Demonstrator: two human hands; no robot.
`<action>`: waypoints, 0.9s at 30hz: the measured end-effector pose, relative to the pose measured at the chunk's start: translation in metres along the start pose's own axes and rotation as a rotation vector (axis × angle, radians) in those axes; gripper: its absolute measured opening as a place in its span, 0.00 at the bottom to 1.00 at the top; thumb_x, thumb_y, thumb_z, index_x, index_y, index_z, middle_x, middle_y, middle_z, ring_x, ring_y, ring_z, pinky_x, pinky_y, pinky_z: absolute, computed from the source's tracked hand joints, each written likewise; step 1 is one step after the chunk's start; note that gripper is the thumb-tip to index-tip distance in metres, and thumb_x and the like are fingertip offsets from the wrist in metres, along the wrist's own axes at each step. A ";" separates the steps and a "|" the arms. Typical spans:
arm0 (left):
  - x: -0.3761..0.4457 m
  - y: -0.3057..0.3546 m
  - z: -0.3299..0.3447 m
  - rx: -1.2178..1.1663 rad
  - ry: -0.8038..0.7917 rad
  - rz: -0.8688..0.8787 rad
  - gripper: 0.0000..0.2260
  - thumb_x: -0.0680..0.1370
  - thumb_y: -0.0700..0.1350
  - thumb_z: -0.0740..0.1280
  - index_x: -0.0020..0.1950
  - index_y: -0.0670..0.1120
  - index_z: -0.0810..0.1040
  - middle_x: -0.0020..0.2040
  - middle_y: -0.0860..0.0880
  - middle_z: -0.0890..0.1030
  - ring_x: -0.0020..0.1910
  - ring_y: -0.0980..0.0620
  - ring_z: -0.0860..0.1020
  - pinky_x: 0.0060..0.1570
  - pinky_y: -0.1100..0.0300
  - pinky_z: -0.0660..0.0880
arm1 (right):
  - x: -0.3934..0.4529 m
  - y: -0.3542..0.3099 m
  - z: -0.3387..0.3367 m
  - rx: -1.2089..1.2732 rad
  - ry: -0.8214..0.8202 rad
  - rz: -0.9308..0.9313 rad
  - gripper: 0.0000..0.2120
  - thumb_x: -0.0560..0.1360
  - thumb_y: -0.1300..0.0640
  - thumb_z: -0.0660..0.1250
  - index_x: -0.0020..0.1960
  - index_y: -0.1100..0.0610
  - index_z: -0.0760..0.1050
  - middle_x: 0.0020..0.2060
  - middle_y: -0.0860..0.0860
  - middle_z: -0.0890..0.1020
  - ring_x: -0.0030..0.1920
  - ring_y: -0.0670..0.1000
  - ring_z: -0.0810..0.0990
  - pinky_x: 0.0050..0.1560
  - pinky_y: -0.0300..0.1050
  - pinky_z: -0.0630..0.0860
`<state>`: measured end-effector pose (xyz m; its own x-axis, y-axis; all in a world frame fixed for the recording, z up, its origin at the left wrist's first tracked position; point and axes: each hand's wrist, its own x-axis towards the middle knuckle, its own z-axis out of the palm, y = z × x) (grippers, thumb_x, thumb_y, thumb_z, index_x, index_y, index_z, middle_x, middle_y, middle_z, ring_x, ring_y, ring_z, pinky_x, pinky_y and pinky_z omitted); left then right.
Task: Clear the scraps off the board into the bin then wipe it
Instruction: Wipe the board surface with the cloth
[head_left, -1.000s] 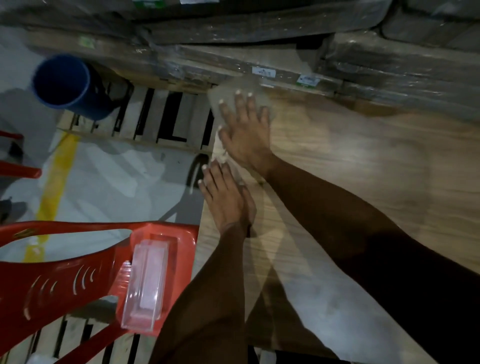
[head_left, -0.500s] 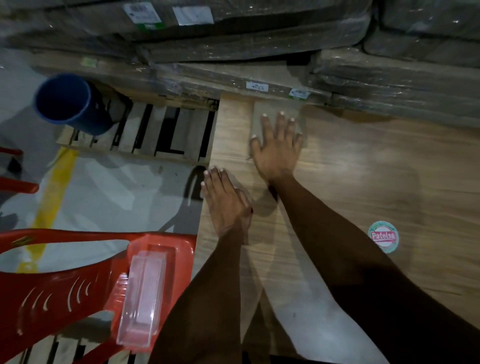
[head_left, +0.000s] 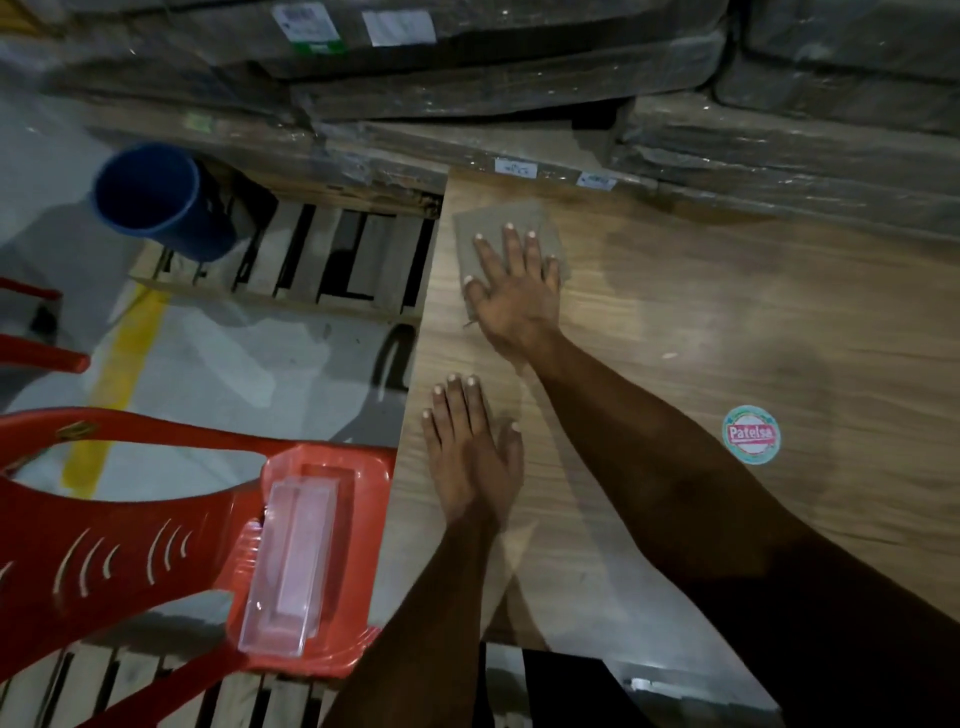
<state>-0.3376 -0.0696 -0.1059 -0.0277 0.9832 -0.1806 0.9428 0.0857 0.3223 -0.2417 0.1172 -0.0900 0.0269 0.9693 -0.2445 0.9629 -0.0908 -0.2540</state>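
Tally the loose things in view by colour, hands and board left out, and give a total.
Blue: 1, the bin
Red: 1, the plastic chair
Clear: 1, the box on the chair
Grey-brown: 1, the cloth under the right hand
Total: 4

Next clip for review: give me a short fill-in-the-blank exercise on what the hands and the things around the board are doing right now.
1. The right hand presses a ______ flat on the board.
2. The left hand lies flat on the board near its ______ edge.
3. The clear plastic box rests on a ______ plastic chair.
4. The bin beyond the pallet is ______ in colour.

Missing words: cloth; left; red; blue
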 end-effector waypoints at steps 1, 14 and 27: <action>-0.003 -0.004 -0.002 0.002 -0.013 0.020 0.34 0.83 0.61 0.53 0.84 0.46 0.49 0.84 0.43 0.52 0.84 0.44 0.48 0.81 0.47 0.43 | -0.001 0.006 -0.001 -0.008 0.017 0.030 0.31 0.83 0.37 0.44 0.84 0.42 0.45 0.84 0.51 0.45 0.83 0.59 0.41 0.80 0.63 0.41; -0.034 -0.037 -0.009 0.005 -0.047 -0.073 0.42 0.80 0.66 0.55 0.84 0.41 0.47 0.85 0.42 0.47 0.84 0.46 0.43 0.82 0.47 0.40 | -0.067 -0.046 0.039 -0.031 0.094 -0.095 0.29 0.83 0.38 0.49 0.82 0.43 0.55 0.83 0.54 0.56 0.83 0.61 0.51 0.79 0.66 0.50; -0.042 -0.029 -0.020 -0.027 -0.012 -0.115 0.43 0.78 0.65 0.44 0.82 0.34 0.47 0.82 0.33 0.53 0.82 0.36 0.50 0.82 0.42 0.49 | -0.127 -0.039 0.059 -0.112 0.035 -0.193 0.32 0.81 0.37 0.49 0.83 0.44 0.54 0.83 0.56 0.54 0.82 0.63 0.51 0.78 0.68 0.51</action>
<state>-0.3707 -0.1104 -0.0888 -0.1314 0.9646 -0.2287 0.9244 0.2026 0.3232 -0.2985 -0.0155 -0.1044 -0.1531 0.9737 -0.1686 0.9749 0.1209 -0.1870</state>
